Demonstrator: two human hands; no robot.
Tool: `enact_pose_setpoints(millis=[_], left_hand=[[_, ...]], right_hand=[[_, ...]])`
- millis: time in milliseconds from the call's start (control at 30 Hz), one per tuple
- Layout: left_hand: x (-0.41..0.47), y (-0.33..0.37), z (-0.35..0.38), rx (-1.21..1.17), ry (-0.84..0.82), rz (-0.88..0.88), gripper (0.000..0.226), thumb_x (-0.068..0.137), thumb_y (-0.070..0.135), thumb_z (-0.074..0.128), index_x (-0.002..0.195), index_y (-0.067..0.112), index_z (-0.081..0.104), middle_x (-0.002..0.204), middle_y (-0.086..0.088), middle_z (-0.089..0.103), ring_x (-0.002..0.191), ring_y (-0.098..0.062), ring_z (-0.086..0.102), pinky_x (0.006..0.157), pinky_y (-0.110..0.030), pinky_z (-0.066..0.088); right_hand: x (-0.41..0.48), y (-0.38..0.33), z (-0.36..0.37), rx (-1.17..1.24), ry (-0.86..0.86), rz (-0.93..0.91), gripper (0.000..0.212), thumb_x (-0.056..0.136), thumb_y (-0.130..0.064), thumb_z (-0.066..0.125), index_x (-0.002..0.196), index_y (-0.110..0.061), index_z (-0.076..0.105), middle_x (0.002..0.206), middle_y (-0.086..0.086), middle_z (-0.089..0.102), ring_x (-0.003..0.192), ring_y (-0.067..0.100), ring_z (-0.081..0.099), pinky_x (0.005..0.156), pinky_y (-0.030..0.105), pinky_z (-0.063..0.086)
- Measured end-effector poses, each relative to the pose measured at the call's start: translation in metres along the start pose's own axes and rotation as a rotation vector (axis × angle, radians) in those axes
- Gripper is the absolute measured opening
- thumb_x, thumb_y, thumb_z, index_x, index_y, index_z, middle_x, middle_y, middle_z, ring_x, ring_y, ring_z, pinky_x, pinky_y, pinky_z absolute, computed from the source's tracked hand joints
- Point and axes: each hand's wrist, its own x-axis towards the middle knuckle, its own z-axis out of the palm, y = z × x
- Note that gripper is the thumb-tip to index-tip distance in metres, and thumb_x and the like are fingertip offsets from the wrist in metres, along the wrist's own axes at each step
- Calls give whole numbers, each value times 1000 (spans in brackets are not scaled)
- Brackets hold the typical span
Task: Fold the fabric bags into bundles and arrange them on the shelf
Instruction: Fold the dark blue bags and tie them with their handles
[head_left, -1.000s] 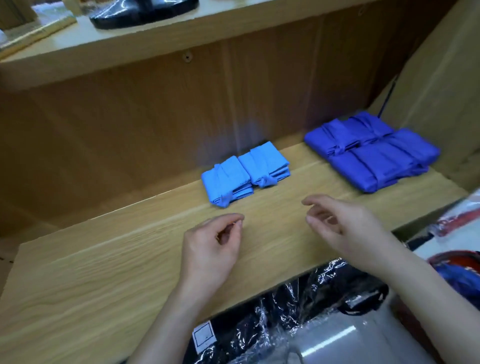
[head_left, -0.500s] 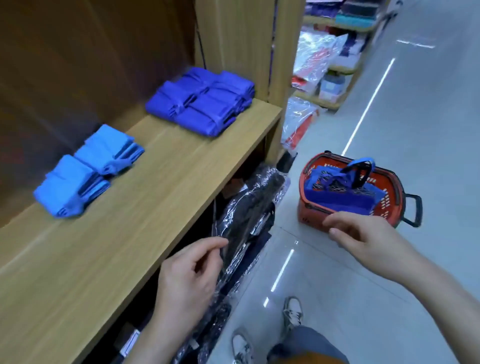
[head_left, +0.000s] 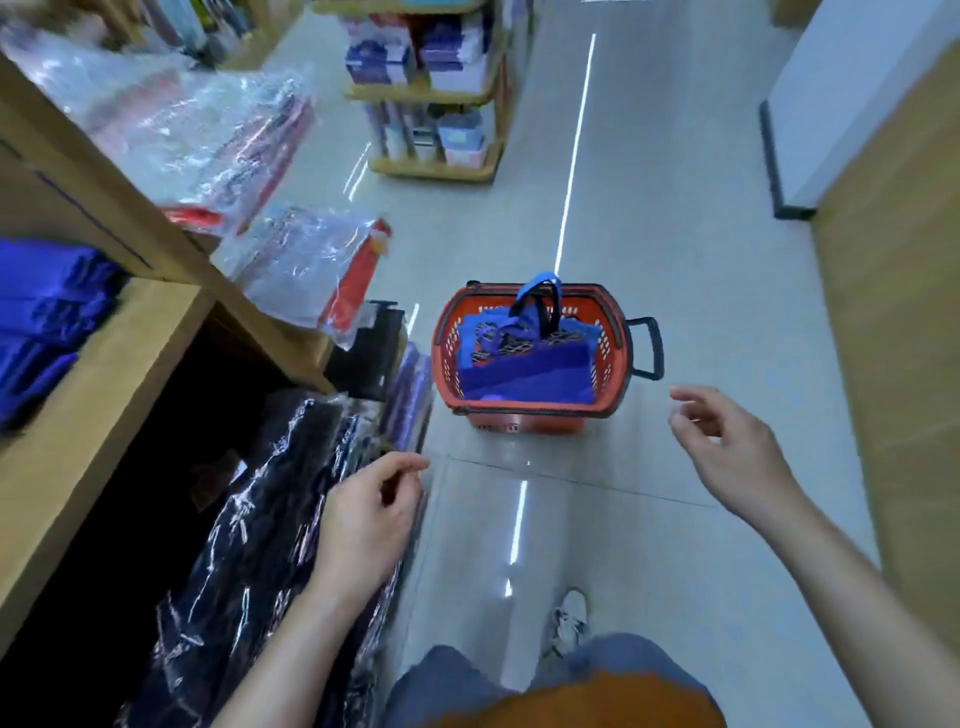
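Left hand (head_left: 363, 519) and right hand (head_left: 737, 452) hover loosely curled and empty. The basket's (head_left: 524, 417) fabric bags (head_left: 524, 374) (soft, light, floppy) probably lift best by their handles (head_left: 537, 301).

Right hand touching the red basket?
Apart. The head view shows the right hand hovering open and empty, with bare floor visible between it and the red basket.

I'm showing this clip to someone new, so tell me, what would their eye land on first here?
The red basket on the floor at the centre, with loose blue fabric bags in it, one handle standing up. Next, the two empty hands, left hand and right hand, held out low in front of it. At the left edge, dark blue folded bundles lie on the wooden shelf.
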Motion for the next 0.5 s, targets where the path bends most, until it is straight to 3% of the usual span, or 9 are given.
enact_pose_setpoints(millis=[133,367,500], left_hand=[[54,18,49,89,-45,6,28,87,6,61,82,31,72,70,11,70,73,-2,63,63,-3,41],[177,9,128,147,-137,-76,21,88,13,60,85,30,73,72,14,66,63,-2,57,71,-23,47],[264,-12,179,130,-193,-174,16,92,20,58,95,29,72,92,14,69,92,-8,63,84,-26,51]], right_hand=[[48,25,-10,58,42,81,24,94,-17,59,118,-21,63,104,3,66,92,15,59,80,22,37],[154,48,23,63,7,125,30,86,-19,71,114,-25,62,106,-3,66,94,15,64,79,22,47],[229,60,63,27,-44,141,28,85,-22,73,109,-30,61,97,-12,67,92,9,65,72,16,47]])
